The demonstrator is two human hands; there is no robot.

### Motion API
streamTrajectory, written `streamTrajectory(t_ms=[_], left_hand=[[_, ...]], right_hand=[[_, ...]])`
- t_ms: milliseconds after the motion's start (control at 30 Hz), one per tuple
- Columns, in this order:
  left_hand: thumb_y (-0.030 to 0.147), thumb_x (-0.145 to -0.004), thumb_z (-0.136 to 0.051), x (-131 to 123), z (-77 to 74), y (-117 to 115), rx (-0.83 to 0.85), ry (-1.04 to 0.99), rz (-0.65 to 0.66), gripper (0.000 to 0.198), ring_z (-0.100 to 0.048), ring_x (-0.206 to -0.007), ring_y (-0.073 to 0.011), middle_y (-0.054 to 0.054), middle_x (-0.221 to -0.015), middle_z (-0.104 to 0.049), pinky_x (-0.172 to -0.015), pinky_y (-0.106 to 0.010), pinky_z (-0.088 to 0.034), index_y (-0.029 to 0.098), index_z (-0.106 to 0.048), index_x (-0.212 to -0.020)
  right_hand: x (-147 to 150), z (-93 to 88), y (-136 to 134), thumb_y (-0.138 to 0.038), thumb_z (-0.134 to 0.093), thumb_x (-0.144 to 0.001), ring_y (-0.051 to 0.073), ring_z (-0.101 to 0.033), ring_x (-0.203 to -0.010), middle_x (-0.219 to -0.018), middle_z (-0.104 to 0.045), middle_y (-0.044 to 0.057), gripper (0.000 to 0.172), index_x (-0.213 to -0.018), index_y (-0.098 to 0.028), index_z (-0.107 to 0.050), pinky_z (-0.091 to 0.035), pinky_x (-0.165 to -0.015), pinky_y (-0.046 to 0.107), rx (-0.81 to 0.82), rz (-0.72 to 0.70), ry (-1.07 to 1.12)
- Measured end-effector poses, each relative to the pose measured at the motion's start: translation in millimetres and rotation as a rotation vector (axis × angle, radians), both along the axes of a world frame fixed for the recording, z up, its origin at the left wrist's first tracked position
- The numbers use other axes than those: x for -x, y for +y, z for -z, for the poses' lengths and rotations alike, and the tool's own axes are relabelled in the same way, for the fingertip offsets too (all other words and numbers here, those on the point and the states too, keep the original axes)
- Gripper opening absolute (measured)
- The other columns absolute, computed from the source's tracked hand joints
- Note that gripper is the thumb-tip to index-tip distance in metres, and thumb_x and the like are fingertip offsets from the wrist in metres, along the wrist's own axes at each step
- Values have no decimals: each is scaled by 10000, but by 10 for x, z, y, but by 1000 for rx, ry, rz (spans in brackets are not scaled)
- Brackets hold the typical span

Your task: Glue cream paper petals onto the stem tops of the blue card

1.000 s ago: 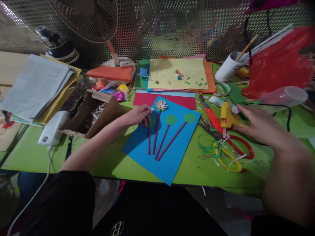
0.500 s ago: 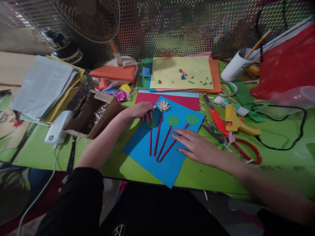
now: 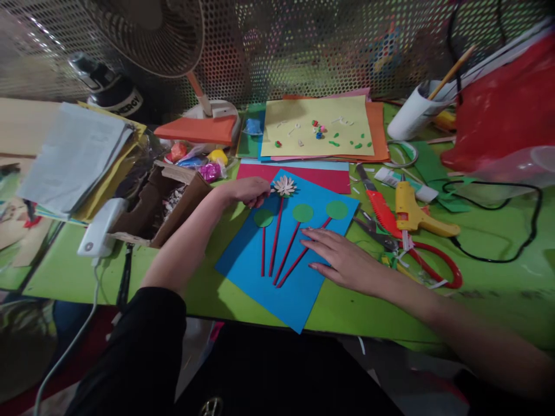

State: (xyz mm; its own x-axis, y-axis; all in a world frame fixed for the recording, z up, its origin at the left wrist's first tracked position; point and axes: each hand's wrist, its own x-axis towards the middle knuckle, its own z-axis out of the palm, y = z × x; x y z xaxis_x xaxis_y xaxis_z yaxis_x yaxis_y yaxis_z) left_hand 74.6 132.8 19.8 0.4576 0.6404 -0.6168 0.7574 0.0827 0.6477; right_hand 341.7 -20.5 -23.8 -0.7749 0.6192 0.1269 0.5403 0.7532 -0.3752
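Note:
My left hand has its fingers curled together just left of the pale petalled paper flower. Whether something small sits in its fingertips cannot be made out. The flower tops one dark red stem on a blue sheet. Three green discs, at left, in the middle and at right, head the other red stems. With fingers outstretched, my right hand lies flat over the blue sheet's right side, its fingertips by the rightmost stem.
A torn cardboard box with paper scraps stands left. Behind lies a yellow sheet bearing small clay pieces. To the right are a yellow glue gun, a red-handled cutter, red-handled scissors and a white cup.
My left hand has drawn back off the left green disc, and its fingers have curled in more. The right hand stays in place on the sheet. The view has shifted slightly.

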Motion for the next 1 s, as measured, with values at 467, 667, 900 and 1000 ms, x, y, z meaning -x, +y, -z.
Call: streamTrajectory(t_ms=[467,667,900,1000], left_hand=[[234,-936,-431,-51,-33,96,74,-6,88,234,-388,-355,-87,2,-475,-513,-386,-200,-274,191,-490,-714],[235,-938,-428,-56,10,115,60,-13,76,238,-413,-380,-92,0,-494,-519,-405,-201,-307,187,-502,-717],[262,-927,-469,-63,19,127,84,-7,42,235,-402,-383,-96,5,-482,-507,-404,-208,-294,182,-513,-711],[267,-934,-458,-86,14,126,93,14,20,240,-394,-379,-95,5,-473,-503,-405,-209,-282,181,-520,-719]], right_hand=[[-4,44,-28,-311,-477,-966,298,-446,-1357,-1445,-500,185,442,-1328,-74,-565,-421,-1102,490,-28,11,7],[-5,47,-26,-311,-467,-971,301,-450,-1354,-1444,-502,182,436,-1322,-75,-572,-425,-1100,488,-32,4,8],[0,51,-28,-306,-479,-965,299,-447,-1357,-1442,-504,183,436,-1324,-76,-570,-425,-1100,489,-28,11,15],[2,45,-27,-303,-483,-964,301,-445,-1358,-1441,-503,189,435,-1321,-72,-574,-422,-1103,491,-22,7,22]])
